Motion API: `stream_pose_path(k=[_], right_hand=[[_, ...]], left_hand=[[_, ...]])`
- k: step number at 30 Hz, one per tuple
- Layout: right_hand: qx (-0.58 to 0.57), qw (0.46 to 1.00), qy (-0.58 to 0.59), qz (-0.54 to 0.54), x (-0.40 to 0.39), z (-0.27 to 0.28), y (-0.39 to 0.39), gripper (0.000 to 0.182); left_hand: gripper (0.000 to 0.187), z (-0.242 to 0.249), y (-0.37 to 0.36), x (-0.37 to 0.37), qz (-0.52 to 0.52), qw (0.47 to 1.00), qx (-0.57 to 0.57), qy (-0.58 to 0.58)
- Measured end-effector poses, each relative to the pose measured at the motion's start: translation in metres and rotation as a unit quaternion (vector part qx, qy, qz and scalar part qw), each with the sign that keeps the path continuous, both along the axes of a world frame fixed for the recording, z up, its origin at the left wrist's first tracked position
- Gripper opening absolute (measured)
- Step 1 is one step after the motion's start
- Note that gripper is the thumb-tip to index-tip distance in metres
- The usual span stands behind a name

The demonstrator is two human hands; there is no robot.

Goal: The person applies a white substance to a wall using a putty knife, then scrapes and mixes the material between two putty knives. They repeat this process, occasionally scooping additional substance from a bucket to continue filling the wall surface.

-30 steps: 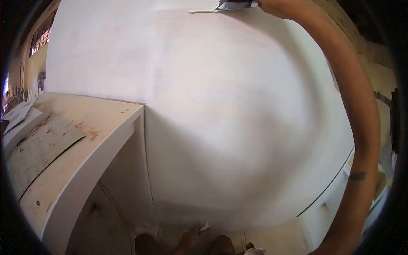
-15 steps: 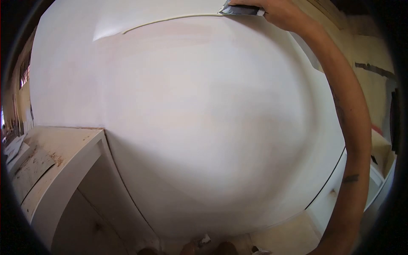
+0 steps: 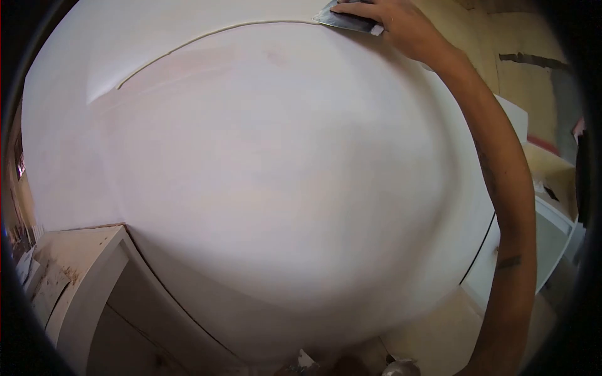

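Note:
My right hand (image 3: 401, 25) reaches up at the top right, its fingers wrapped on a flat metal scraper (image 3: 348, 17). The blade lies against the large smooth white surface (image 3: 282, 156). From the blade's left tip a thin raised ridge of pale paste (image 3: 207, 36) curves down to the left. Faint pinkish patches show under this ridge. My left hand cannot be made out. Small dim shapes, one with a white scrap (image 3: 305, 360), sit at the bottom edge, too dark to identify.
At lower left stands a white-edged shelf unit (image 3: 94, 269) with debris and sheets on top. Another white cabinet (image 3: 555, 232) is at the right, behind my forearm. A yellowish wall (image 3: 527, 94) with a dark streak rises at the upper right.
The view has turned and tilted. The ridge of paste spans a longer stretch of the picture, and my right hand with the scraper appears slightly further left.

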State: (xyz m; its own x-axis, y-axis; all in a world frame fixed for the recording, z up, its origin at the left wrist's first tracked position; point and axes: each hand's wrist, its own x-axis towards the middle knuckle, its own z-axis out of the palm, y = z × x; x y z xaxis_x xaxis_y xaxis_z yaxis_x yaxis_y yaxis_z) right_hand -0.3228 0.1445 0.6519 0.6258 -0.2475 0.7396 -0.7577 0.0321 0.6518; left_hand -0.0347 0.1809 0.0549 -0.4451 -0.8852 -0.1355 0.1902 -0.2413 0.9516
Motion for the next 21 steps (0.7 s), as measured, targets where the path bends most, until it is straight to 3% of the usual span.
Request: stream_pose_path(k=[5,8,10,12,14,15,17,18,19,20,21], right_hand=[[0.019,0.998,-0.053,0.011,0.001,-0.015,0.004,0.052],[0.118,0.98,-0.135,-0.08,0.001,-0.024,0.013,0.047],[0.025,0.993,-0.075,0.087,-0.013,-0.057,0.013,0.046],[0.134,0.955,-0.161,0.209,0.004,-0.107,0.041,0.056],[0.189,0.943,-0.123,0.243,0.027,-0.166,0.062,0.049],[0.285,0.897,-0.149,0.302,0.043,-0.197,0.075,0.051],[0.365,0.844,-0.105,0.378,0.068,-0.263,0.085,0.043],[0.397,0.839,-0.06,0.366,0.082,-0.286,0.096,0.041],[0.388,0.771,-0.071,0.5,0.095,-0.308,0.096,0.053],[0.458,0.723,-0.108,0.506,0.107,-0.32,0.106,0.056],[0.448,0.719,-0.135,0.514,0.114,-0.343,0.101,0.058]], left_hand=[[0.036,0.011,0.005,0.001,0.019,0.998,0.04,0.043],[0.036,0.035,0.004,-0.003,0.036,0.988,0.084,0.127],[0.037,0.054,0.003,-0.002,0.031,0.969,0.122,0.214],[0.037,0.084,0.003,-0.003,0.007,0.942,0.15,0.301],[0.038,0.113,0.007,-0.001,-0.034,0.915,0.144,0.376],[0.038,0.126,0.01,0.001,-0.06,0.897,0.139,0.416],[0.042,0.154,0.019,0.0,-0.145,0.811,0.112,0.555],[0.042,0.155,0.021,0.001,-0.14,0.809,0.112,0.56],[0.043,0.154,0.023,0.003,-0.103,0.805,0.146,0.565],[0.044,0.17,0.031,0.005,-0.033,0.832,0.179,0.524],[0.045,0.187,0.039,0.008,0.035,0.854,0.211,0.475]])
